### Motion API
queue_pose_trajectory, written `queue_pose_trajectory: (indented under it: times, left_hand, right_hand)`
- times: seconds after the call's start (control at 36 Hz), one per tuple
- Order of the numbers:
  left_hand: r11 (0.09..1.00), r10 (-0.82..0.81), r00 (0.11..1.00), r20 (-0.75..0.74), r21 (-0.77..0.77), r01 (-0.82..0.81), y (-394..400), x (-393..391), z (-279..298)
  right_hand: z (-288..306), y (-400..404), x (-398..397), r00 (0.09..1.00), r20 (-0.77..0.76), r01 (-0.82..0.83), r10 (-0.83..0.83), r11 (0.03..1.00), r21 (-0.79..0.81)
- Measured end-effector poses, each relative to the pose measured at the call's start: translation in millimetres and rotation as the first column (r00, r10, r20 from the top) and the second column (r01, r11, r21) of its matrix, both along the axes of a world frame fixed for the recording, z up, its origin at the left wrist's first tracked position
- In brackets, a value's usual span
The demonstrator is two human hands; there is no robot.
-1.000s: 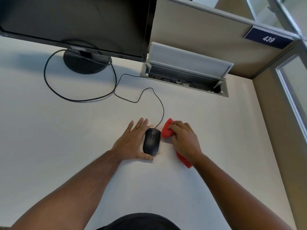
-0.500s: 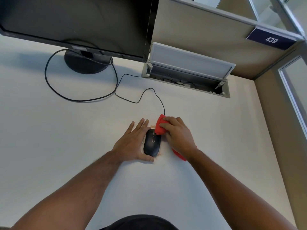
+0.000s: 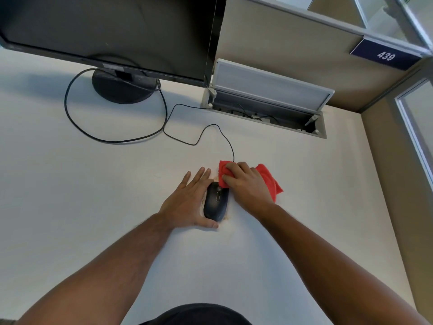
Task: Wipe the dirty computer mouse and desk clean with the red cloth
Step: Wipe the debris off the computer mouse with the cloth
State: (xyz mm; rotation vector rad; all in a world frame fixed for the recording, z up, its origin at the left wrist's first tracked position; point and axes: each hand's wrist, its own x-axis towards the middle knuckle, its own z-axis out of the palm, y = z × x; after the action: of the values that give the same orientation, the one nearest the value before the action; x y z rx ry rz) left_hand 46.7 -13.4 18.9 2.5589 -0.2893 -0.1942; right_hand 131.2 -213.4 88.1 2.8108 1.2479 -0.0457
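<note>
A black wired computer mouse (image 3: 216,202) lies on the white desk (image 3: 93,184), with brownish dirt specks on the desk around its front and back ends. My left hand (image 3: 187,202) lies flat against the mouse's left side, thumb curled round its back end, steadying it. My right hand (image 3: 246,186) presses the red cloth (image 3: 269,181) onto the front of the mouse and the desk just beyond it. Part of the cloth sticks out to the right of my hand, and a corner shows past my fingertips.
The mouse cable (image 3: 199,137) loops back to an open cable hatch (image 3: 269,99) in the desk. A black monitor (image 3: 105,31) on a round stand (image 3: 124,87) is at the back left, with a thicker cable loop. Beige partition walls (image 3: 293,43) close the back and right.
My right hand has slid the red cloth leftward and forward, from beside the mouse onto its front end; the cloth's tail now trails right. My left hand has stayed on the mouse.
</note>
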Motion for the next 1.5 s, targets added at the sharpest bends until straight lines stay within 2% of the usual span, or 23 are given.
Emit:
queue_pose_trajectory:
  times: [0.06,0.11,0.22,0.31,0.53,0.64,0.69,0.75,0.81,0.97,1.08,1.14,1.22,1.25,1.39,1.5]
  left_hand:
    - [1.000,0.003,1.000,-0.003,-0.004,-0.003,0.2,-0.2,-0.2]
    - [1.000,0.006,1.000,-0.001,-0.010,-0.006,-0.2,0.3,0.1]
    - [0.999,-0.026,1.000,0.012,0.024,0.025,-0.6,0.6,-1.3]
    - [0.999,-0.032,0.999,0.013,0.038,0.031,0.3,0.5,-3.9]
    - [1.000,-0.006,1.000,-0.008,0.003,0.006,-0.1,0.1,1.1]
    - [1.000,0.002,1.000,-0.012,-0.008,-0.003,-0.6,0.4,1.8]
    - [1.000,0.000,1.000,-0.007,-0.016,0.000,-0.2,0.6,0.8]
    - [1.000,-0.018,1.000,0.008,-0.010,0.018,0.3,0.5,-0.6]
    - [1.000,-0.021,1.000,0.012,-0.003,0.021,0.5,0.4,-1.3]
    - [1.000,0.005,1.000,-0.012,-0.009,-0.005,0.6,-0.2,1.0]
    - [1.000,0.007,1.000,-0.009,-0.012,-0.007,0.9,-0.1,1.7]
    - [1.000,0.007,1.000,-0.006,-0.012,-0.007,0.9,-0.4,0.8]
    - [1.000,-0.002,1.000,0.005,0.024,0.002,0.4,-0.2,-0.9]
    - [1.000,-0.001,1.000,0.005,0.025,0.001,0.2,-0.1,-0.8]
    - [1.000,0.014,1.000,-0.001,0.001,-0.014,0.3,-0.8,-0.3]
    - [1.000,0.018,1.000,0.004,0.001,-0.018,0.2,-0.3,-1.7]
  right_hand:
    - [5.3,1.5,0.3,0.990,-0.030,0.137,-0.135,0.987,0.085]
    - [8.4,1.5,-2.4,0.983,-0.045,0.183,-0.178,0.972,0.151]
    - [6.9,2.1,-15.3,0.988,-0.076,-0.123,0.132,0.986,0.112]
    - [1.9,-1.4,-22.2,0.977,-0.094,-0.180,0.189,0.979,0.096]
    - [10.4,7.4,-5.3,0.994,-0.092,-0.057,0.061,0.998,0.040]
    - [13.1,15.8,-5.2,0.986,-0.132,0.124,-0.102,0.977,0.174]
    - [9.0,13.5,-9.8,0.992,-0.124,0.061,-0.032,0.971,0.233]
    - [3.0,7.6,-14.5,0.987,-0.106,-0.101,0.123,0.976,0.194]
    - [-0.9,2.1,-15.6,0.979,-0.114,-0.154,0.170,0.978,0.141]
    - [2.4,-0.2,0.8,0.994,-0.105,0.022,-0.019,1.000,0.022]
    - [2.7,-1.5,0.7,0.961,-0.192,0.231,-0.197,0.957,0.173]
    - [-0.2,-4.1,-5.1,0.975,-0.178,0.173,-0.133,0.956,0.235]
    - [-11.9,-13.2,-17.3,0.991,-0.097,-0.064,0.092,0.963,0.262]
    - [-15.0,-16.4,-19.2,0.990,-0.085,-0.083,0.109,0.962,0.261]
    - [-15.7,-20.3,-11.4,0.989,-0.112,0.113,-0.094,0.979,0.170]
    - [-8.8,-17.0,-15.2,0.957,-0.162,0.278,-0.239,0.918,0.284]
